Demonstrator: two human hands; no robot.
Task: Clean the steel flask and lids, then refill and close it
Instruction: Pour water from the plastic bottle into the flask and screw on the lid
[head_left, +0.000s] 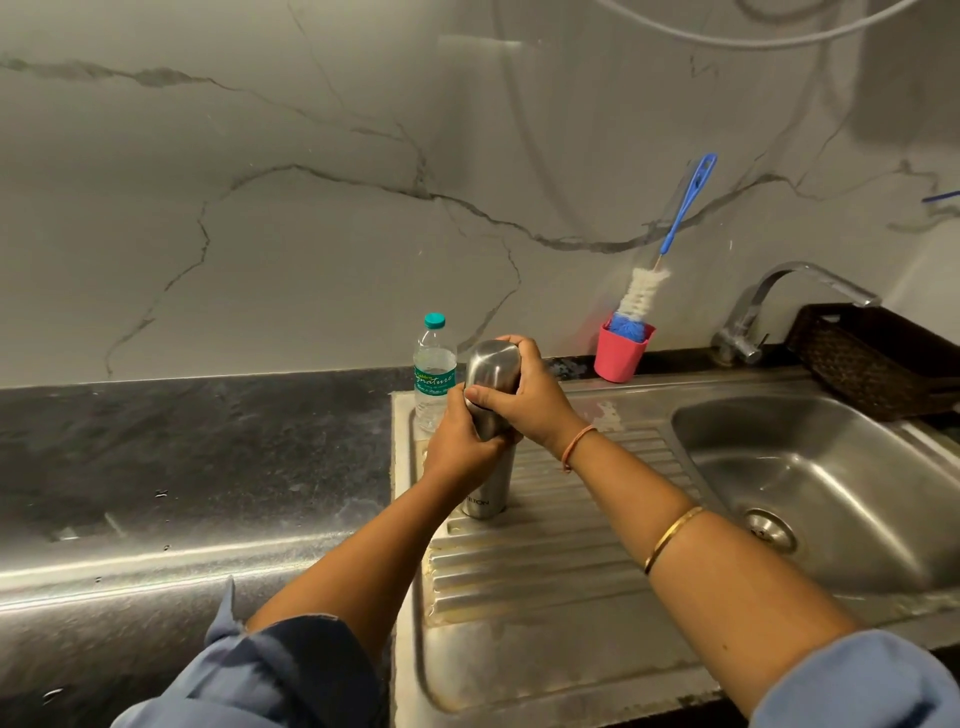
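nearest, two blue sleeves, the left sleeve (270, 675) and the right sleeve (872, 686), are rolled up at the bottom edge, and both bare forearms reach forward. the right forearm wears a gold bangle (670, 538), and an orange thread (576, 447) circles the right wrist.

both arms pass over the ribbed steel drainboard (545, 561), which is stained and wet in patches. the flask (485, 493) stands upright on the drainboard, its base on the ribs, with dark lettering low on its body. the left hand (460, 441) grips the flask at mid-height, fingers curled round the body. the right hand (524, 400) grips the domed steel cap (493, 366) on top of the flask, fingers wrapped over its far side and the thumb across the front. the hands hide the seam between cap and body, so i cannot tell how far the cap is screwed on.

right of the drainboard lies the sink (831, 483) with its drain (769, 530) in the bottom. left of it runs the dark desk (182, 467).

just behind the flask, at the drainboard's back left corner, stands a clear bottle (434, 374) with a teal top and green label. farther right, a pink cup (618, 358) holds a brush (641, 296), its blue handle leaning on the wall (311, 234). the tap (748, 322) rises behind the sink, beside a dark woven basket (872, 358). the wall is grey-veined marble, and a white cable (753, 39) loops across the top.
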